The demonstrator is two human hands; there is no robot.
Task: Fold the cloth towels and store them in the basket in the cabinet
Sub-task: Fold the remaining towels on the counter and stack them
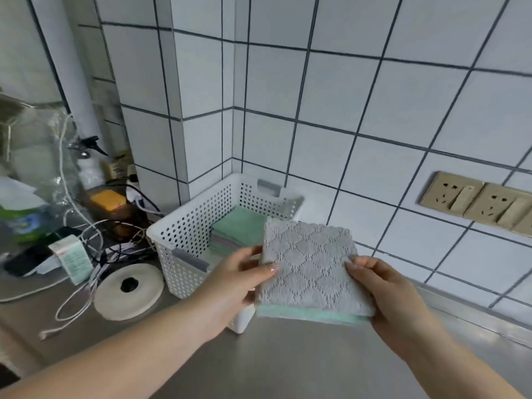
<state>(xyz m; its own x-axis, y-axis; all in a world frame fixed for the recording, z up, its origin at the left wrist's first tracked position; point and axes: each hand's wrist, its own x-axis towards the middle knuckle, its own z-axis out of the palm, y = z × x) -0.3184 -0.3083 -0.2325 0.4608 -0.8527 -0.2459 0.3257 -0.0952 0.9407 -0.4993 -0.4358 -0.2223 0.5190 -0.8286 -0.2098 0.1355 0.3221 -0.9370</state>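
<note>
- Holding one folded stack of two towels with both my hands: a grey towel [309, 263] with a diamond weave on top and a mint towel [311, 315] under it, only its edge showing.
- My left hand [239, 286] grips the stack's 9 o'clock edge, thumb on top; my right hand [394, 300] pinches the 3 o'clock edge.
- The stack hangs above the worktop [288, 364], over the 4 o'clock corner of one white perforated basket [195, 226].
- Inside the basket lies one pile of folded towels [239, 228], green on top, with pink and pale layers below; I cannot count them.
- At 3 o'clock, the tiled wall carries a row of gold sockets [475, 203].
- At 9 o'clock lie one round white lid [129, 289] and tangled cables [95, 254].
</note>
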